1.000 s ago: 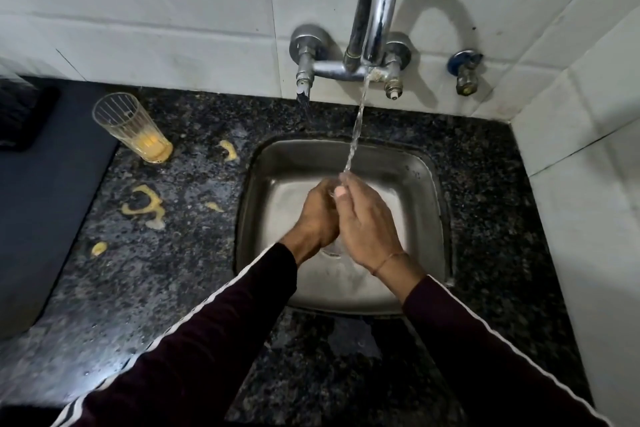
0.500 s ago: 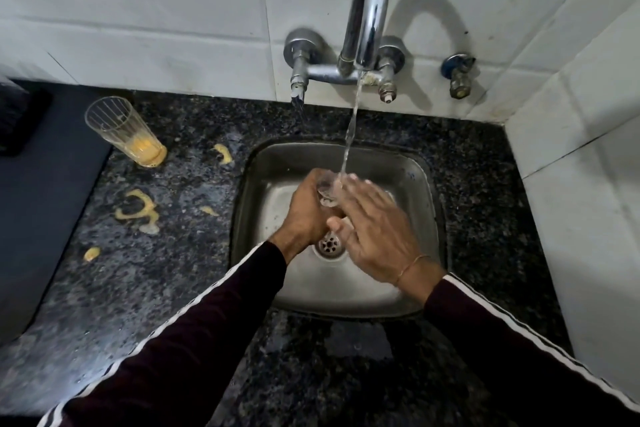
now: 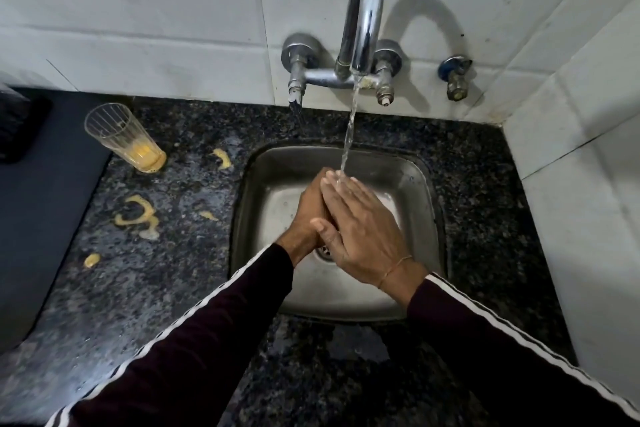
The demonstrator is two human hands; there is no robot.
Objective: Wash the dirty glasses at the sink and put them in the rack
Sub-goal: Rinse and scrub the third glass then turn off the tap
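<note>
Over the steel sink (image 3: 427, 239), my two hands meet under the running stream (image 3: 348, 135) from the tap (image 3: 363, 10). My left hand (image 3: 306, 211) is curled around a clear glass that is almost wholly hidden between the hands. My right hand (image 3: 363, 229) lies flat against it with straight fingers, and the water lands on its fingertips. A second dirty glass (image 3: 121, 139), ribbed with yellow residue in its base, stands upright on the dark granite counter (image 3: 173, 288) at the back left.
Yellow spills (image 3: 138, 215) dot the counter between the dirty glass and the sink. A dark mat (image 3: 41, 201) covers the far left. White tiled walls close in behind and on the right. No rack is in view.
My right hand has slid forward and flattened over the glass, covering the rim that showed half a second ago. The left hand keeps its hold under the stream.
</note>
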